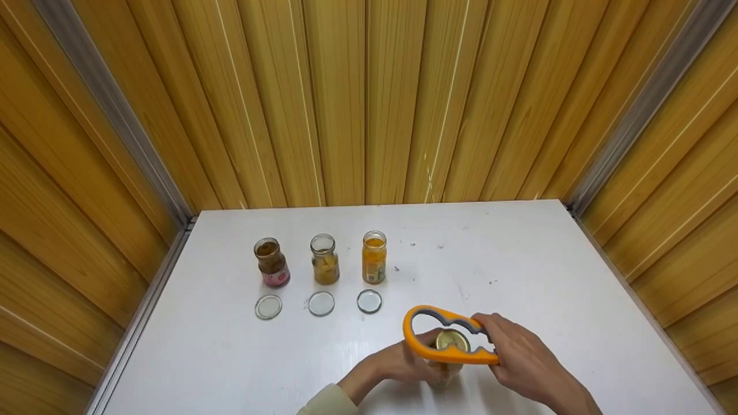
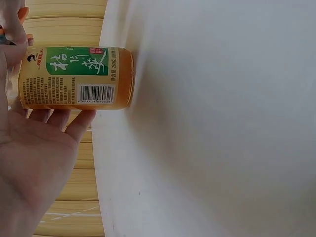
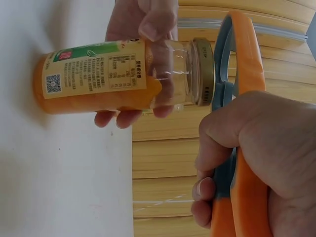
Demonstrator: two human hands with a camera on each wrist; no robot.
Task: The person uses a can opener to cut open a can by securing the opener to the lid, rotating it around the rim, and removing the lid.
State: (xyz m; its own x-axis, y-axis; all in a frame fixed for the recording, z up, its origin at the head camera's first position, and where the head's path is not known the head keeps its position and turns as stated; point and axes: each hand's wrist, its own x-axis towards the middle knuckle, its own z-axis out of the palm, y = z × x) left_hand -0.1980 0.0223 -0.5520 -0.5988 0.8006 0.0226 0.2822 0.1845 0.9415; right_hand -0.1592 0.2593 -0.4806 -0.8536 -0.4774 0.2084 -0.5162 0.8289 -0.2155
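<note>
My left hand (image 1: 406, 364) grips a glass jar with a green and cream label (image 2: 74, 79), its fingers round the glass. Orange contents fill the jar's lower part, and a gold lid (image 3: 203, 71) closes its top. The jar stands upright on the table. With my right hand (image 1: 523, 358) I hold an orange jar opener (image 1: 408, 333) by its handle end. Grey scalloped edges line the inside of its long loop. In the head view the loop frames the lid; from the right wrist it shows right at the lid's top.
Three lidless jars stand farther back on the white table (image 1: 548, 265): a brown one (image 1: 272, 265), a pale yellow one (image 1: 326, 265) and an orange one (image 1: 374, 262). A loose lid (image 1: 268, 307) lies before the brown jar, with two similar ones beside it. Wood-patterned walls (image 1: 369, 104) enclose the table.
</note>
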